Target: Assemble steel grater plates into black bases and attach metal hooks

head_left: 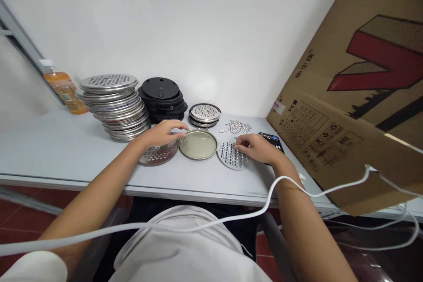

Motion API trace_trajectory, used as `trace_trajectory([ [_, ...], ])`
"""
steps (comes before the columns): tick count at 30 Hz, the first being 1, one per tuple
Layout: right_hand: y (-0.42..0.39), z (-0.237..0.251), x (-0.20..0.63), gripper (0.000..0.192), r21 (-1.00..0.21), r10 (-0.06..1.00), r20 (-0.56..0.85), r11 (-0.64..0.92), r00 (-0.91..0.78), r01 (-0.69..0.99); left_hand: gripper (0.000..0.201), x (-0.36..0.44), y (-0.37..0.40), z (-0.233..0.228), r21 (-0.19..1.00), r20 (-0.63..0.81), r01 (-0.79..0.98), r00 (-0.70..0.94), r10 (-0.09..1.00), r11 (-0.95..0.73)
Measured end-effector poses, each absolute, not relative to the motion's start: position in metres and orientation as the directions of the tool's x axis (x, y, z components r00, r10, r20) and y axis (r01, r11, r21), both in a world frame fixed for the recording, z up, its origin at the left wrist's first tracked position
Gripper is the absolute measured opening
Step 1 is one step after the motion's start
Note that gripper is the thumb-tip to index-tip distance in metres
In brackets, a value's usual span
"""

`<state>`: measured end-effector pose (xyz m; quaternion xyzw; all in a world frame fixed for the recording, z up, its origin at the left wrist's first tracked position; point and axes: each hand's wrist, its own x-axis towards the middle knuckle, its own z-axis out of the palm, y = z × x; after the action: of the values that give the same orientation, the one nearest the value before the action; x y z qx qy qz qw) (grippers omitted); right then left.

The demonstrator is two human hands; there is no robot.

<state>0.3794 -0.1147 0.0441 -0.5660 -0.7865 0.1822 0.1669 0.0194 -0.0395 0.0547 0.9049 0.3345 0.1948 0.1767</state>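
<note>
Both hands over the pale grey table, mid-frame. Left hand (161, 133) left of center, above the left grater disc (158, 156), partly covering it. Left grip spread: thumb and index apart, tips at the left rim of the round olive dish (198, 144). Can't tell if touching that rim or just above it. Dish dead center of the frame, lying flat between two perforated discs, small wire loop at its top edge.

Right hand (257, 149) right of center, fingertips down at the upper right of the right grater disc (229, 158). Right grip bent inward, thumb close to the fingers; can't tell if pinching the disc or just resting on it. Right disc flat, near the dish's right rim.

Further back on the table, left to right: orange-drink bottle (65, 89) at left, tall leaning stack of metal discs (115, 108), black disc stack (161, 88) just beside it, low stack (205, 113) with perforated top behind the dish, loose wire clips (238, 127) right of center. Phone (274, 142) partly behind the right hand. Big printed carton (317, 105) filling the right side. White cable (158, 227) across the lower frame, passing over the right forearm.
</note>
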Motion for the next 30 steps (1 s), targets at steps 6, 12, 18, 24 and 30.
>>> trace_trajectory([
  [6, -0.11, 0.051, 0.376, 0.022, -0.509, 0.952, 0.101, 0.3, -0.289, 0.807, 0.036, 0.044, -0.024, 0.044, 0.473, 0.273, 0.592, 0.606, 0.747, -0.653],
  [12, -0.107, 0.045, 0.374, 0.059, -0.548, 0.923, 0.029, 0.337, -0.385, 0.766, 0.037, 0.029, -0.021, 0.026, 0.485, 0.23, 0.586, 0.632, 0.74, -0.65],
  [18, -0.108, 0.048, 0.375, 0.069, -0.508, 0.929, -0.118, 0.247, -0.35, 0.825, 0.044, 0.019, -0.02, 0.03, 0.493, 0.149, 0.595, 0.661, 0.735, -0.635],
  [24, -0.107, 0.041, 0.376, 0.065, -0.535, 0.942, -0.093, 0.227, -0.324, 0.813, 0.05, 0.016, -0.021, 0.031, 0.526, 0.08, 0.567, 0.709, 0.701, -0.634],
  [30, -0.1, 0.023, 0.368, 0.059, -0.523, 0.938, 0.052, 0.317, -0.342, 0.791, 0.036, 0.018, -0.018, 0.029, 0.525, 0.107, 0.572, 0.69, 0.716, -0.63],
])
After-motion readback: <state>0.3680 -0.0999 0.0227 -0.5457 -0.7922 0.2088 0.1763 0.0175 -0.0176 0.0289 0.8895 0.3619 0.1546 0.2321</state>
